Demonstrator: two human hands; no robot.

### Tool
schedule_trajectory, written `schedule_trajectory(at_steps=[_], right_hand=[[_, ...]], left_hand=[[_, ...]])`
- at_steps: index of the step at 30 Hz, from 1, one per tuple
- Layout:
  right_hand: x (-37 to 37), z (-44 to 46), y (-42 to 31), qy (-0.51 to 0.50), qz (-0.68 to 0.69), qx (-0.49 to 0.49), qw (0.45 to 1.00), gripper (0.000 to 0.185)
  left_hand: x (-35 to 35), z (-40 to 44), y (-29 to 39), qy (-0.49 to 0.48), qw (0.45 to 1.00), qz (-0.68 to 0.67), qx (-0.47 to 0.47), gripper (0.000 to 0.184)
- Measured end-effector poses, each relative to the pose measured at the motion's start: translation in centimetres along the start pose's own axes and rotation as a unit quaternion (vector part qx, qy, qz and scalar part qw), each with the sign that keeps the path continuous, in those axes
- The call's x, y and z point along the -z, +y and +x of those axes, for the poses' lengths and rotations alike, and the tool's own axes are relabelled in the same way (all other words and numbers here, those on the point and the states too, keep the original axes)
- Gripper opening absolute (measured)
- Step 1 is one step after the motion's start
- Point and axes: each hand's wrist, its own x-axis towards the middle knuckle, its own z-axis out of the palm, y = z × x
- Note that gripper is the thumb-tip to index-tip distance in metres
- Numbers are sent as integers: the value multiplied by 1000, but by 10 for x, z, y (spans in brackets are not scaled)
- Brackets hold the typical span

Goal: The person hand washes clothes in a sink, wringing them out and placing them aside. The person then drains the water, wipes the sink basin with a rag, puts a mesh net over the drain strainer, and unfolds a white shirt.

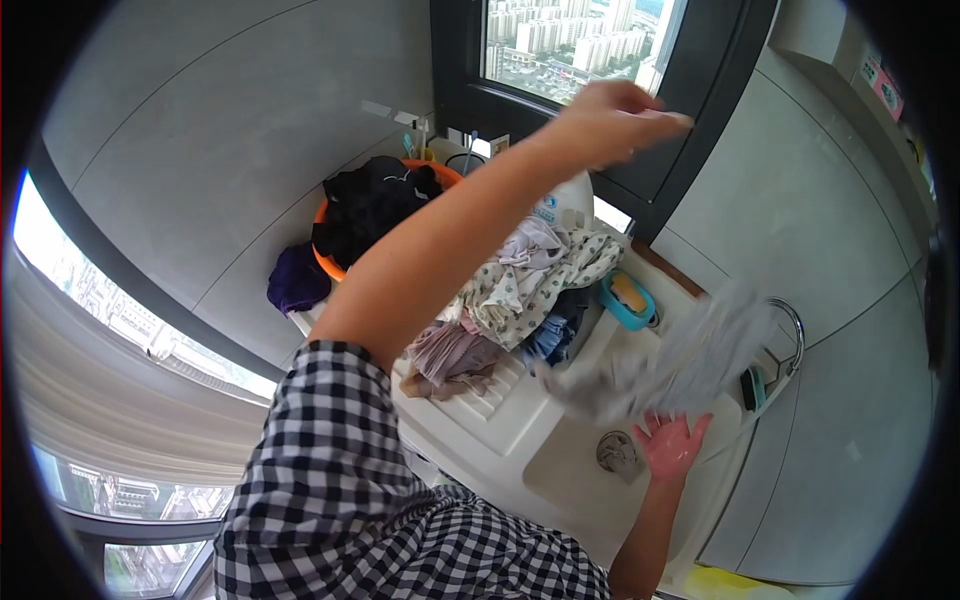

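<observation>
A light grey-white cloth (pixel 690 350), smeared by motion, is in the air above the sink (pixel 560 470). My right hand (pixel 672 447) is just below its lower edge, palm up, with wet fingers spread; I cannot tell whether they touch the cloth. My left hand (pixel 625 125) is raised high in front of the window, apart from the cloth. Its fingers are loosely bent and slightly blurred, with nothing visible in them. Under my left forearm lies a pile of clothes, with a white patterned garment (pixel 540 285) on top and a mauve garment (pixel 455 355) at the near side.
An orange basin (pixel 325 255) holds black clothes (pixel 375 205), beside a dark purple cloth (pixel 297 280). A blue soap dish (pixel 628 302) with yellow soap stands behind the sink. A curved faucet (pixel 797 335) and a brush (pixel 752 387) are at the right. Tiled walls and a dark-framed window enclose the corner.
</observation>
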Motion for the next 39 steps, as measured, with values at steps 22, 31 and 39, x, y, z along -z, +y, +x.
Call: schedule_trajectory(at_steps=[22, 31, 39], right_hand=[[163, -37, -16, 219, -256, 44, 940, 41], [-17, 14, -1, -21, -47, 38, 998, 53], [145, 9, -38, 164, -168, 86, 968, 37]], left_hand=[[127, 28, -204, 286, 947, 149, 14, 49], [13, -8, -54, -75, 986, 137, -54, 58], [22, -52, -210, -91, 830, 534, 132, 61]])
